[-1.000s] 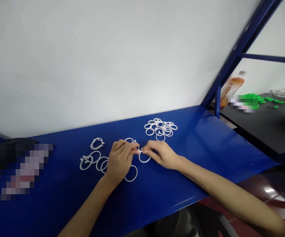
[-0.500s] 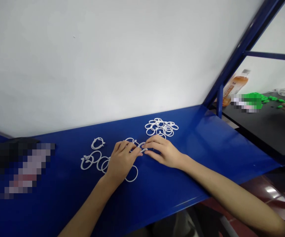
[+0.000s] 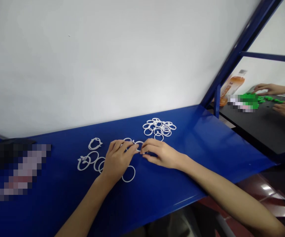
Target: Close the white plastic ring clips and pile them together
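Note:
My left hand (image 3: 116, 160) and my right hand (image 3: 160, 153) meet fingertip to fingertip over a white plastic ring (image 3: 139, 146) on the blue table (image 3: 206, 148). Both pinch this ring between thumb and fingers. A loose white ring (image 3: 128, 173) lies just below my left hand. Left of that hand lie three more rings (image 3: 90, 161), and a ring with a tab (image 3: 94, 143) sits above them. A heap of several white rings (image 3: 159, 128) rests behind my right hand.
A white wall rises behind the table. A blue frame post (image 3: 233, 56) slants up at right. Beyond it a dark table (image 3: 261, 125) holds an orange bottle (image 3: 229, 86) and green pieces (image 3: 266, 98), where another person's hands (image 3: 278, 98) work. A blurred dark object (image 3: 16, 164) lies far left.
My hands shifted the ring from lower right of my fingertips up toward the far side, fingers staying pinched on it. The other person's hands came further into view at right.

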`<state>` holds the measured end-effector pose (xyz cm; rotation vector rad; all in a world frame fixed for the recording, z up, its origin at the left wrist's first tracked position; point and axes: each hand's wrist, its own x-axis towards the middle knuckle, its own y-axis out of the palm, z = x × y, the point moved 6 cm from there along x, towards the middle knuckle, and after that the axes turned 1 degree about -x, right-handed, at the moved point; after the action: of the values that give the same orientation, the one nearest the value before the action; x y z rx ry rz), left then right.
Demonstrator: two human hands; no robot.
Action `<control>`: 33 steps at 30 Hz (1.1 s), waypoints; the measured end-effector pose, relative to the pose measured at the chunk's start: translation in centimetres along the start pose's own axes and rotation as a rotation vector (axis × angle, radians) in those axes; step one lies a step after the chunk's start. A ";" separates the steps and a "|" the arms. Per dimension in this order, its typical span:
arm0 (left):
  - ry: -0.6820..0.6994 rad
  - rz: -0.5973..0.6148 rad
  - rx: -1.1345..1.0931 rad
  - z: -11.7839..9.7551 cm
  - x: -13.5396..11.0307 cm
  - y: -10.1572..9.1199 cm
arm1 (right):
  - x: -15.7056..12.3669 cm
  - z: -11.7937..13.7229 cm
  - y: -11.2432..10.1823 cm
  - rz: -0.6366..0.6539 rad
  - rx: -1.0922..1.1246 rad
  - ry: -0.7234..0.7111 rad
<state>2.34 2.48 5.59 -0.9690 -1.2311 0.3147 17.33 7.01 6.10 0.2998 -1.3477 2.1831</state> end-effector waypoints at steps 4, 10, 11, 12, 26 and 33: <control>-0.120 0.032 -0.031 1.1 -0.2 0.5 | 0.1 -2.1 -2.7 -0.097 -0.092 0.077; -0.283 0.205 -0.170 2.3 -0.8 1.9 | -0.9 -10.3 -9.2 -0.240 -0.216 0.425; -0.302 0.224 -0.192 2.3 -1.0 2.1 | -1.1 -11.3 -9.5 -0.216 -0.217 0.440; -0.314 0.237 -0.207 2.4 -1.2 2.4 | -1.2 -12.1 -9.6 -0.200 -0.223 0.457; -0.293 0.242 -0.171 1.7 -1.6 2.8 | -1.0 -13.5 -8.4 -0.110 -0.324 0.486; -0.267 0.179 -0.222 1.0 -0.9 1.8 | -0.5 -8.0 -7.9 -0.261 -0.353 0.411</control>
<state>1.65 3.35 3.60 -1.2630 -1.4465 0.4670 22.99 16.59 8.05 -0.1011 -1.3369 1.6430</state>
